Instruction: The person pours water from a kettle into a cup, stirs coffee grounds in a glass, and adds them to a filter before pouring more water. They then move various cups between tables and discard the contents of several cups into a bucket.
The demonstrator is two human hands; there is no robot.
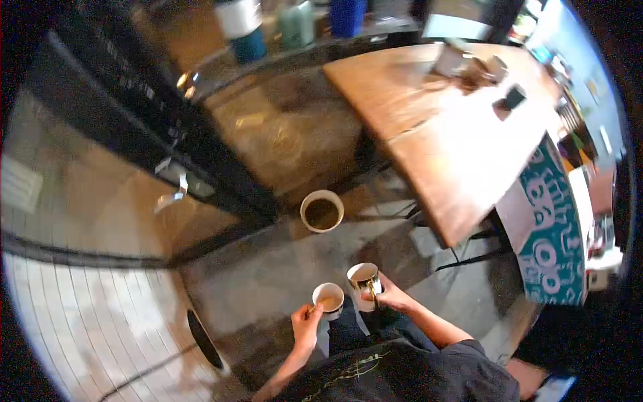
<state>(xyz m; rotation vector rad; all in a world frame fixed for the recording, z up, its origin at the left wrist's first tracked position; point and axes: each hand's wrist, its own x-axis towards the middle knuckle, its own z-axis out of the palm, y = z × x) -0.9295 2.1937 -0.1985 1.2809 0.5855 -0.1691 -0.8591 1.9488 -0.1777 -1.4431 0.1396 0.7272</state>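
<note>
My left hand [306, 328] is closed on the handle of a white mug [334, 313] with a pale brownish inside. Beside it, my right hand [394, 297] grips the gold-coloured handle of a taller white mug [362, 299] with a dark band near its rim. Both mugs are held upright and close together in front of my body. Beyond them on the floor stands a round white bucket [323, 195] with something dark in the bottom.
A wooden table [415, 114] fills the upper right, with several blurred items on it. To the left is a dark-framed glass door with a metal handle [179, 193]. A teal sign with white lettering [557, 231] hangs at the right. Bottles [241, 30] stand at the top.
</note>
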